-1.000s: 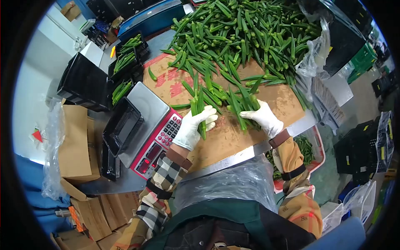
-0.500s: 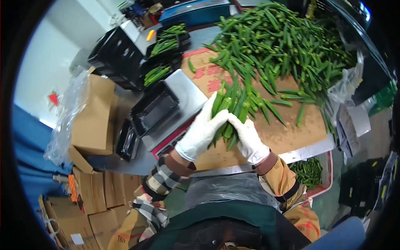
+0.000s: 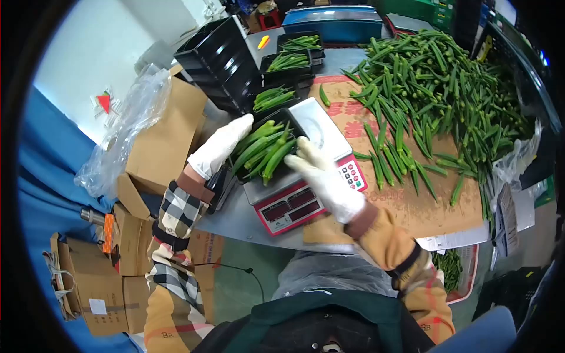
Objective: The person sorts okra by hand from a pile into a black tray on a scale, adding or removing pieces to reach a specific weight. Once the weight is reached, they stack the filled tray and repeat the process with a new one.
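A bunch of green okra pods [image 3: 265, 151] lies in a black tray [image 3: 288, 119] on a digital scale [image 3: 326, 126] with a red front panel. My left hand [image 3: 220, 147], in a white glove, is at the tray's left side with its fingers stretched out along the edge. From the right, my gloved right hand [image 3: 331, 183] reaches over the scale, fingers extended and slightly apart, tips close to the okra and holding nothing. Loose pods [image 3: 394, 156] lie on the cardboard sheet [image 3: 435, 206] to the right of the scale.
A large okra heap [image 3: 447, 88] covers the back right. Filled black trays [image 3: 288, 60] line up behind the scale, beside a tall stack of black trays [image 3: 218, 62]. An open cardboard box [image 3: 162, 135] stands at left. Below the table's right edge is a crate of okra [image 3: 450, 270].
Both hands have moved left from the cardboard to the scale. The okra bunch they held now lies in the black tray, and the hands have come apart. The view has shifted too.
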A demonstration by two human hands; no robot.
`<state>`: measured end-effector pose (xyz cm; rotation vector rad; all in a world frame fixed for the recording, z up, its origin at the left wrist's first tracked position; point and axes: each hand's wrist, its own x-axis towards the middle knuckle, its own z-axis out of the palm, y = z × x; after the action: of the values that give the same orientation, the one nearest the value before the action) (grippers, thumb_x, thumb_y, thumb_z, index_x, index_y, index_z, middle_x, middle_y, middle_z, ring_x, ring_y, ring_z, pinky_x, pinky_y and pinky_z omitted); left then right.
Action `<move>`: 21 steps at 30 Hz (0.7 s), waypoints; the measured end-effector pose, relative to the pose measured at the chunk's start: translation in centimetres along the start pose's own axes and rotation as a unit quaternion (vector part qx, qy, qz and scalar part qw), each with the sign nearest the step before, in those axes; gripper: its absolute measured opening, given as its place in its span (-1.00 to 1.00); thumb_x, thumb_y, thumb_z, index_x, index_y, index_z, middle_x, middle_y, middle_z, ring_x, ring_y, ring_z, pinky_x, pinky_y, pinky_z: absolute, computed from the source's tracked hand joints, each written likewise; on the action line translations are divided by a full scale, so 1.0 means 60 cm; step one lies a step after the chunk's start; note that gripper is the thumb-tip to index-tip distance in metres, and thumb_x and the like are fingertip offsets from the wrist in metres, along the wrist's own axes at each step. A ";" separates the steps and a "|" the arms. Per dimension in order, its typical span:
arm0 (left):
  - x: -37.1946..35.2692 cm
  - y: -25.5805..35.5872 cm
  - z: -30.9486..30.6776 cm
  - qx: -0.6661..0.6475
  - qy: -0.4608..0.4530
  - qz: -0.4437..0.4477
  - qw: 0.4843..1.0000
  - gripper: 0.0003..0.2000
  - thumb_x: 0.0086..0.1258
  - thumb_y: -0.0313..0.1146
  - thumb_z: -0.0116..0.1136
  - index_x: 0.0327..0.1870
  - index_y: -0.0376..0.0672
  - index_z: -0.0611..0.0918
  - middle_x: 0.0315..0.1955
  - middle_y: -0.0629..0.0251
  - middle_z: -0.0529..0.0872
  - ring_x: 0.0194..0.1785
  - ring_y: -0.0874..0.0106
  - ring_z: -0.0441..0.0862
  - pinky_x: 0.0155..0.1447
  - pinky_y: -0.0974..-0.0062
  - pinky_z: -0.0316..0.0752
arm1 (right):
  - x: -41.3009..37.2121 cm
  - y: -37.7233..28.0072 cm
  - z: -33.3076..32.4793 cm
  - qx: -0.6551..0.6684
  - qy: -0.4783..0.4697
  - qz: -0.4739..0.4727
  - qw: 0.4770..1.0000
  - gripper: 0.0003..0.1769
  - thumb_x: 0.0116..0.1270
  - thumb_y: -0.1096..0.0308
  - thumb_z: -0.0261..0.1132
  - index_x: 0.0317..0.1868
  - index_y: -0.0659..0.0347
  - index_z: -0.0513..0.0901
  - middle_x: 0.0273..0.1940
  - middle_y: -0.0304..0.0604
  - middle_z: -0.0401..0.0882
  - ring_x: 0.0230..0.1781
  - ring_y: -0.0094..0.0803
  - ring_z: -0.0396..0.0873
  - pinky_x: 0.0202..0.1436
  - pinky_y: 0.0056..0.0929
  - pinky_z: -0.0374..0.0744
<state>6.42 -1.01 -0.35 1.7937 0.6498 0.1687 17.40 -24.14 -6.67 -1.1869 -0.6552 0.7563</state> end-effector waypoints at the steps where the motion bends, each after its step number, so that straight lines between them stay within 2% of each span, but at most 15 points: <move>1: -0.013 -0.003 -0.010 0.062 0.023 0.068 0.996 -0.51 0.71 -0.14 0.05 0.49 -0.27 0.49 0.43 0.18 0.56 0.49 0.38 0.46 0.58 0.46 0.29 | -0.022 0.015 -0.028 0.043 0.033 0.007 0.999 -0.54 0.59 0.32 0.24 0.37 0.38 0.52 0.29 -0.03 0.63 0.27 -0.35 0.60 0.35 -0.41 0.52; 2: -0.014 -0.029 -0.034 0.042 0.015 0.090 0.995 -0.46 0.68 0.00 -0.02 0.57 -0.04 0.45 0.46 0.34 0.53 0.54 0.37 0.39 0.55 0.29 0.23 | -0.043 0.026 -0.072 0.027 0.044 0.029 0.998 -0.55 0.57 0.36 0.27 0.35 0.41 0.55 0.23 -0.02 0.66 0.20 -0.37 0.63 0.32 -0.42 0.56; 3: -0.033 -0.023 -0.036 0.020 0.032 0.098 0.994 -0.44 0.66 0.05 0.00 0.54 -0.03 0.48 0.45 0.34 0.54 0.52 0.37 0.42 0.54 0.27 0.23 | -0.066 0.038 -0.117 0.010 0.055 0.052 0.997 -0.56 0.54 0.40 0.30 0.33 0.43 0.58 0.18 -0.01 0.70 0.13 -0.38 0.67 0.28 -0.44 0.59; 5: -0.059 -0.049 -0.061 -0.007 0.073 0.089 0.993 -0.48 0.68 0.03 -0.01 0.51 -0.02 0.51 0.44 0.35 0.56 0.50 0.37 0.43 0.55 0.26 0.23 | -0.125 0.088 -0.178 -0.033 0.146 0.039 0.988 -0.67 0.53 0.47 0.29 0.23 0.42 0.66 0.09 -0.06 0.75 0.08 -0.42 0.69 0.23 -0.45 0.62; 8: -0.100 -0.075 -0.062 0.024 0.175 0.047 0.983 -0.53 0.69 -0.09 0.04 0.47 -0.11 0.53 0.37 0.27 0.62 0.42 0.38 0.52 0.51 0.32 0.32 | -0.230 0.214 -0.270 -0.181 0.216 0.057 0.958 -0.70 0.53 0.55 0.25 0.22 0.38 0.64 0.05 -0.12 0.74 0.05 -0.44 0.68 0.22 -0.45 0.62; 9: -0.108 -0.092 -0.057 -0.018 0.207 0.066 0.976 -0.56 0.67 -0.16 0.08 0.43 -0.19 0.55 0.32 0.25 0.65 0.39 0.40 0.55 0.48 0.37 0.36 | -0.262 0.259 -0.293 -0.253 0.225 0.048 0.940 -0.69 0.54 0.59 0.23 0.24 0.35 0.61 0.03 -0.17 0.72 0.02 -0.47 0.66 0.21 -0.47 0.61; 10: -0.115 -0.113 -0.049 -0.060 0.238 0.082 0.966 -0.58 0.65 -0.24 0.13 0.39 -0.27 0.57 0.26 0.22 0.68 0.35 0.43 0.58 0.46 0.43 0.40 | -0.281 0.249 -0.280 -0.317 0.207 -0.021 0.926 -0.65 0.49 0.66 0.24 0.24 0.34 0.59 0.10 -0.15 0.68 0.08 -0.43 0.65 0.24 -0.43 0.61; 11: -0.125 -0.132 -0.035 -0.100 0.270 0.096 0.953 -0.61 0.63 -0.31 0.18 0.35 -0.35 0.59 0.21 0.20 0.72 0.31 0.46 0.60 0.43 0.48 0.44 | -0.292 0.249 -0.266 -0.342 0.208 -0.045 0.915 -0.63 0.48 0.65 0.24 0.26 0.34 0.58 0.13 -0.13 0.66 0.11 -0.40 0.64 0.26 -0.41 0.60; 13: -0.146 -0.161 0.004 -0.061 0.348 0.100 0.930 -0.61 0.61 -0.39 0.19 0.37 -0.36 0.55 0.24 0.14 0.68 0.29 0.42 0.62 0.44 0.47 0.45 | -0.281 0.241 -0.232 -0.389 0.209 -0.106 0.891 -0.59 0.46 0.65 0.25 0.30 0.33 0.56 0.18 -0.10 0.61 0.16 -0.35 0.62 0.29 -0.39 0.60; 14: -0.156 -0.175 0.026 -0.083 0.359 0.108 0.923 -0.60 0.62 -0.40 0.18 0.39 -0.35 0.54 0.27 0.14 0.66 0.31 0.43 0.61 0.44 0.47 0.44 | -0.275 0.226 -0.208 -0.402 0.209 -0.084 0.888 -0.49 0.42 0.65 0.28 0.37 0.30 0.52 0.23 -0.07 0.57 0.24 -0.31 0.58 0.33 -0.37 0.58; 15: -0.165 -0.190 0.042 -0.106 0.368 0.119 0.916 -0.59 0.62 -0.41 0.17 0.41 -0.34 0.52 0.29 0.15 0.64 0.33 0.43 0.59 0.45 0.47 0.43 | -0.262 0.182 -0.162 -0.320 0.196 -0.073 0.924 -0.36 0.33 0.61 0.36 0.43 0.28 0.50 0.29 -0.03 0.55 0.32 -0.21 0.53 0.37 -0.28 0.55; 16: -0.167 -0.218 0.052 -0.087 0.389 0.123 0.909 -0.56 0.63 -0.42 0.17 0.45 -0.32 0.47 0.32 0.16 0.60 0.34 0.44 0.57 0.46 0.46 0.42 | -0.251 0.170 -0.154 -0.449 0.104 -0.160 0.873 -0.28 0.25 0.42 0.51 0.43 0.25 0.50 0.30 0.08 0.56 0.27 0.03 0.55 0.38 -0.10 0.52; 17: -0.177 -0.230 0.064 -0.081 0.397 0.114 0.907 -0.55 0.62 -0.42 0.18 0.47 -0.31 0.46 0.34 0.15 0.59 0.34 0.44 0.55 0.48 0.45 0.40 | -0.245 0.169 -0.147 -0.496 0.003 -0.188 0.848 -0.23 0.21 0.29 0.56 0.42 0.24 0.50 0.34 0.13 0.53 0.30 0.11 0.53 0.38 -0.02 0.49; 19: -0.188 -0.243 0.081 -0.084 0.431 0.112 0.891 -0.55 0.63 -0.44 0.17 0.47 -0.30 0.45 0.34 0.16 0.58 0.33 0.44 0.55 0.49 0.45 0.39 | -0.227 0.181 -0.113 -0.496 -0.150 -0.205 0.830 -0.27 0.24 0.09 0.51 0.40 0.11 0.56 0.35 0.09 0.53 0.31 0.08 0.52 0.37 0.00 0.48; 21: -0.198 -0.257 0.081 -0.094 0.441 0.111 0.885 -0.56 0.63 -0.46 0.16 0.47 -0.30 0.45 0.35 0.16 0.57 0.35 0.43 0.54 0.51 0.45 0.38 | -0.249 0.211 -0.088 -0.610 -0.209 -0.217 0.733 -0.33 0.23 0.10 0.51 0.35 0.04 0.60 0.32 0.03 0.56 0.29 0.00 0.55 0.36 -0.10 0.48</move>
<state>-6.67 -8.29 -13.66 1.5394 1.0075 1.2153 10.56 -36.64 -21.07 -1.9256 -1.9199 0.0740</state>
